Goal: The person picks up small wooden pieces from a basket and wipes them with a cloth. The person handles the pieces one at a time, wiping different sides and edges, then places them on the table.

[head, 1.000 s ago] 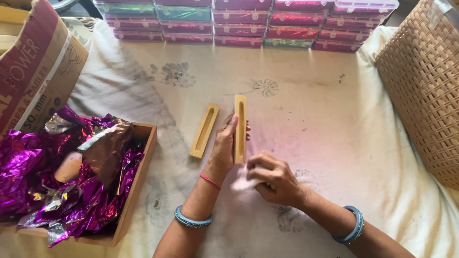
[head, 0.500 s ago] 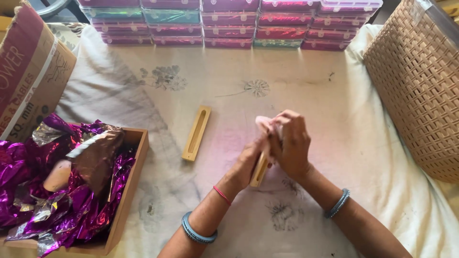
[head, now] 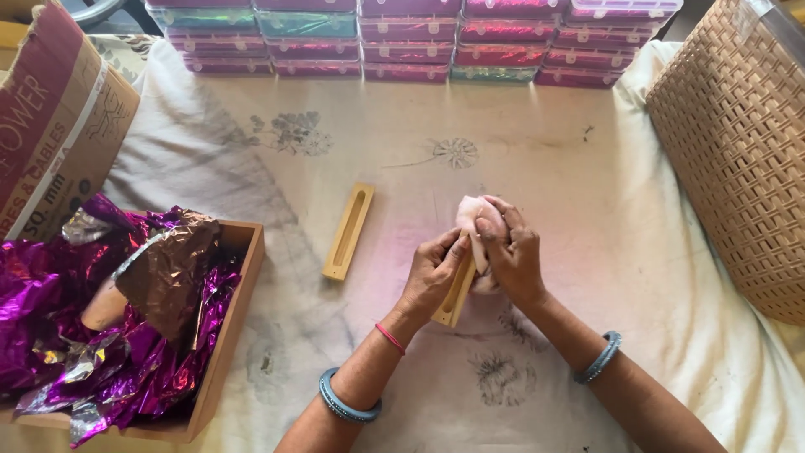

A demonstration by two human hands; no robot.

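My left hand (head: 432, 275) grips a long yellow wooden block (head: 454, 300) with a slot, holding it tilted above the cloth. My right hand (head: 513, 256) presses a pale pink cloth wad (head: 470, 215) against the upper end of that block. A second yellow slotted block (head: 348, 231) lies flat on the cloth, left of my hands and apart from them.
A wooden tray (head: 225, 352) at the left holds crumpled purple and brown foil (head: 126, 310). A cardboard box (head: 50, 126) stands at the far left, a woven basket (head: 738, 159) at the right. Rows of pink and green lidded boxes (head: 411, 42) line the far edge.
My hands have come together over the block that my left hand held upright. The block now tilts toward me, and the pink wad is pressed on it by my right hand.
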